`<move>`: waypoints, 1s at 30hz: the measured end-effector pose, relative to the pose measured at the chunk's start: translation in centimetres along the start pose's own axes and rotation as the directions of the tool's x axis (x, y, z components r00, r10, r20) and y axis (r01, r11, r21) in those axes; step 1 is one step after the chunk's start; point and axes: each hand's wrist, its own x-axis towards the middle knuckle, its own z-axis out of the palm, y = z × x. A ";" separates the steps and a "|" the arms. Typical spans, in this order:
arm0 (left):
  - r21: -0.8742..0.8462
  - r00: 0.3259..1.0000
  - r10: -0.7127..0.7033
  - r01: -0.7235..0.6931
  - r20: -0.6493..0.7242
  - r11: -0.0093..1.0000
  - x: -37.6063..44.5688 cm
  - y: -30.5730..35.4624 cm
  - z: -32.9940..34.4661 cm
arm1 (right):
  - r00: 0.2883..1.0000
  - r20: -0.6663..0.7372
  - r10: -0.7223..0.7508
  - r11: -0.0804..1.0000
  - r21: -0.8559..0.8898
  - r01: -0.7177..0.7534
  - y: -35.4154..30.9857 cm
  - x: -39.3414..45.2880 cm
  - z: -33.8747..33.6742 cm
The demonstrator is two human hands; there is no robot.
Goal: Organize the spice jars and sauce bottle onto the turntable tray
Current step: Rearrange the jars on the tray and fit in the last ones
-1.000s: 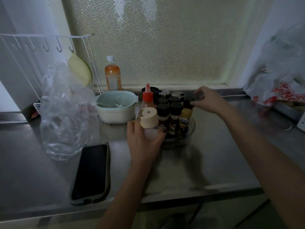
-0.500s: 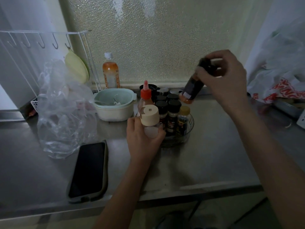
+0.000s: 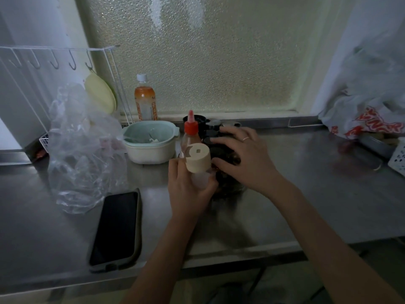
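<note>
Head view: the left hand (image 3: 188, 189) grips a clear jar with a beige cap (image 3: 198, 160), just beside the right hand (image 3: 243, 159). The right hand lies spread, palm down, over dark-capped spice jars (image 3: 211, 137) on the tray; whether it grips one I cannot tell. The red-capped sauce bottle (image 3: 190, 132) stands just behind the left hand.

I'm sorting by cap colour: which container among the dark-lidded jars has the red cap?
The squeeze bottle with the red pointed nozzle, standing upright at the tray's left edge, just behind the beige-capped bottle in the left hand.
</note>
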 end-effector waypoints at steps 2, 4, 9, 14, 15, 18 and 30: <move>-0.001 0.999 0.049 -0.048 0.019 0.999 -0.1 -0.1 0.1 | 0.999 0.021 -0.037 0.977 0.213 0.031 -0.8 -0.5 -0.8; 0.025 0.991 0.119 -0.121 0.062 0.992 -0.2 -0.3 0.1 | 0.994 0.089 -0.064 0.965 0.260 0.039 -2.1 -1.2 -0.8; -0.061 0.978 0.175 -0.168 0.118 0.984 -0.4 -0.4 0.0 | 0.999 0.018 0.028 0.949 0.313 -0.032 -3.7 -2.6 -0.7; -0.111 0.990 0.098 -0.087 0.101 0.990 -0.6 -0.7 -0.4 | 0.882 -0.336 0.331 0.807 0.586 -0.080 -0.5 -2.6 -5.6; -0.062 0.992 0.067 -0.060 0.111 0.996 -0.5 -0.8 -0.3 | 0.850 -0.374 0.372 0.810 0.578 -0.100 0.7 -2.4 -6.9; 0.165 0.984 -0.040 0.010 0.176 0.986 -0.5 -1.1 0.7 | 0.828 -0.364 0.427 0.853 0.465 -0.236 3.8 -1.4 -8.4; 0.319 0.969 -0.043 -0.038 0.243 0.947 -0.7 -2.4 1.3 | 0.905 -0.131 0.404 0.884 0.311 -0.350 7.9 3.1 0.7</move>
